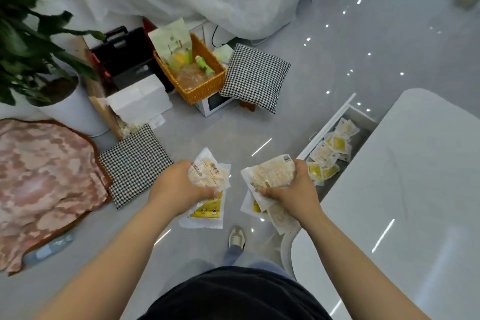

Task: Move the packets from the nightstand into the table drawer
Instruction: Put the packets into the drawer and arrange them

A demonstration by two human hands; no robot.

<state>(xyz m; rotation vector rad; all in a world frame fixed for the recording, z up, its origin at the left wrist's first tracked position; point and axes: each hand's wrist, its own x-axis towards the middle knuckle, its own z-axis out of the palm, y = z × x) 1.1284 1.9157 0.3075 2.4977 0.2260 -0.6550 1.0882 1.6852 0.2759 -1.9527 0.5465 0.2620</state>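
Observation:
My left hand (179, 187) grips a bunch of clear and yellow snack packets (209, 179) above the floor. My right hand (293, 189) grips a second bunch of packets (267, 174), held just left of the white table (415, 189). The table drawer (324, 132) stands pulled out at the right, its white front toward the floor space. Several packets (330, 148) lie inside it, some pale and some yellow. The nightstand is not in view.
Two houndstooth cushions (135, 163) (255, 76) lie on the grey floor. An orange wicker basket (207, 86) sits on a small white appliance. A potted plant (67, 109), a pink rug (44, 179) and white boxes stand at the left. My shoe (237, 238) is below my hands.

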